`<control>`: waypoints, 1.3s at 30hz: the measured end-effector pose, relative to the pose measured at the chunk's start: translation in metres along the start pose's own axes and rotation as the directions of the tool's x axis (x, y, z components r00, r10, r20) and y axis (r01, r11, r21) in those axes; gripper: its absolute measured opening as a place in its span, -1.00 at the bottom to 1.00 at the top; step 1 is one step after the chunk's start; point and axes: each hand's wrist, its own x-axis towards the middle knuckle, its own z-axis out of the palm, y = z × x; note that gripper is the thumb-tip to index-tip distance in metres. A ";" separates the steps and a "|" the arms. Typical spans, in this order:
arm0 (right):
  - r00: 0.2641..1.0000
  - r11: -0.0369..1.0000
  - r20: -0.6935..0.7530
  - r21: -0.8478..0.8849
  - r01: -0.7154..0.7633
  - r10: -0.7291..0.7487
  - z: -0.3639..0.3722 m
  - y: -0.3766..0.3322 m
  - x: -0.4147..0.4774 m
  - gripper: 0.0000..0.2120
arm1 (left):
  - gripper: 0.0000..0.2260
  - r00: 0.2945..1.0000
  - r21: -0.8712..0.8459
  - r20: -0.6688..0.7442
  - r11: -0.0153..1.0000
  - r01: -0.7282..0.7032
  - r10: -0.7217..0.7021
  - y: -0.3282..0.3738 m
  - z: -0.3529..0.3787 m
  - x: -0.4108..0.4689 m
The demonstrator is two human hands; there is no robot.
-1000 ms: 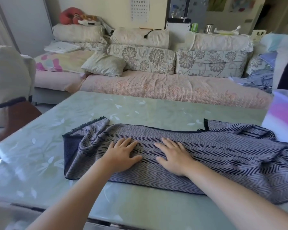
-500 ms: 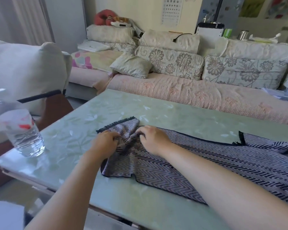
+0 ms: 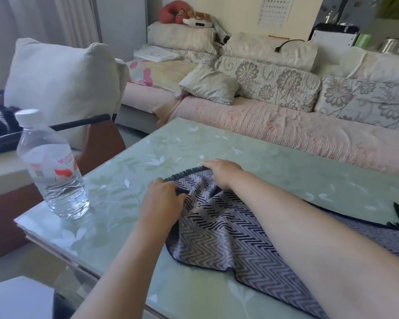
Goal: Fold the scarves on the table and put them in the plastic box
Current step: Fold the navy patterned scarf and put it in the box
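Gripping the zigzag scarf (image 3: pixel 228 231) by its fringed end, the left hand (image 3: pixel 162 201) bunched the near corner and the right hand (image 3: pixel 224 172) pinched the far corner, on the green table (image 3: pixel 274 157).

I see a soft, matt woven scarf (image 3: pixel 228 231) on a glossy, smooth tabletop (image 3: pixel 274 166); the water bottle (image 3: pixel 53 166) is clear, ribbed plastic.

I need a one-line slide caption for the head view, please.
Left hand and right hand hold the fringed end of a zigzag scarf on the green table.
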 end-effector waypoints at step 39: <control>0.846 0.435 0.165 0.799 -0.416 0.507 0.053 0.222 -0.314 -0.67 | -0.81 0.416 -0.345 0.650 0.735 -0.584 0.636 0.312 0.044 -0.134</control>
